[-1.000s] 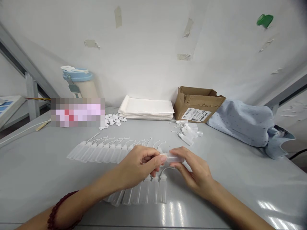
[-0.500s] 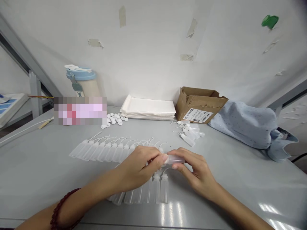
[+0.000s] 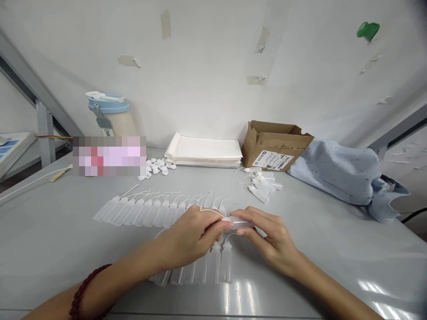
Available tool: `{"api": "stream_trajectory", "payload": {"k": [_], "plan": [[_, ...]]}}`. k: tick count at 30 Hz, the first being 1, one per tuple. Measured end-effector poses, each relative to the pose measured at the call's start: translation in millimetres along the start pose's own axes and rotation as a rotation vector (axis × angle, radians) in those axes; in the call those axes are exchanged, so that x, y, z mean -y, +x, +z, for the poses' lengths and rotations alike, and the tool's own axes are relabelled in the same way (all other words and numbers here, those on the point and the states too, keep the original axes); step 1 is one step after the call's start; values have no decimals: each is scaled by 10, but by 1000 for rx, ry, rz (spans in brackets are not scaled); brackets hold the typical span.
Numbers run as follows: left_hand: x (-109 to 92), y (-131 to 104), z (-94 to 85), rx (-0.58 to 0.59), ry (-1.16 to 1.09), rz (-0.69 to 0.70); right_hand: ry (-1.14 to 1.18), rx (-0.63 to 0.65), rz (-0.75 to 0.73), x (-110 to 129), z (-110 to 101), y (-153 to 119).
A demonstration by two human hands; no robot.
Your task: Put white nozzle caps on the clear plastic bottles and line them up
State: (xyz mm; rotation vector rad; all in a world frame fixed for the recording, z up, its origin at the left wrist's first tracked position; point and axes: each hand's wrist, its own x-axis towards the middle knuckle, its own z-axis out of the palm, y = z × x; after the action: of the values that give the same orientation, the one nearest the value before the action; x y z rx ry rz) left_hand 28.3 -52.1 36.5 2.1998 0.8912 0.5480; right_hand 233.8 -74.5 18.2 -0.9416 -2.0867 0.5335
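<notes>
A small translucent plastic bottle [image 3: 240,222] lies level between my two hands, just above the grey table. My right hand [image 3: 267,231] grips its body between thumb and fingers. At the bottle's neck, my left hand [image 3: 196,233] pinches the white top, from which a thin bent tube [image 3: 213,211] runs back over the fingers. Behind the left hand stretches a slanted row of similar bottles [image 3: 143,211] with thin tubes. A second row of bottles [image 3: 200,269] lies nearer me, partly hidden under my left hand and forearm.
Loose bottles [image 3: 260,190] lie in a pile before an open cardboard box [image 3: 275,144]. White caps [image 3: 155,168] sit left of a stack of white padded envelopes [image 3: 203,153]. A blue-lidded tumbler [image 3: 111,113] stands back left; a pale blue cloth [image 3: 333,175] lies right.
The left fingers have shifted at the bottle's neck, and the thin tube now shows above them. The right hand keeps its grip. The whole view has moved slightly.
</notes>
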Motion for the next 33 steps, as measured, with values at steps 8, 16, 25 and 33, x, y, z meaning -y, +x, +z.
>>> {"api": "stream_trajectory", "payload": {"k": [8,16,25,33], "plan": [[183,12,103,-180,357,356,160,83,269,20,-21,27],[263,39,-41,-186,525,200,94,-21,355,-58,-32,94],[726,-49,-837,-253,905,-423,-391,-294,296,-370,-257,98],[931,-229,-1142,-234,903,-586,-607,-264,413,-636,-393,79]]}}
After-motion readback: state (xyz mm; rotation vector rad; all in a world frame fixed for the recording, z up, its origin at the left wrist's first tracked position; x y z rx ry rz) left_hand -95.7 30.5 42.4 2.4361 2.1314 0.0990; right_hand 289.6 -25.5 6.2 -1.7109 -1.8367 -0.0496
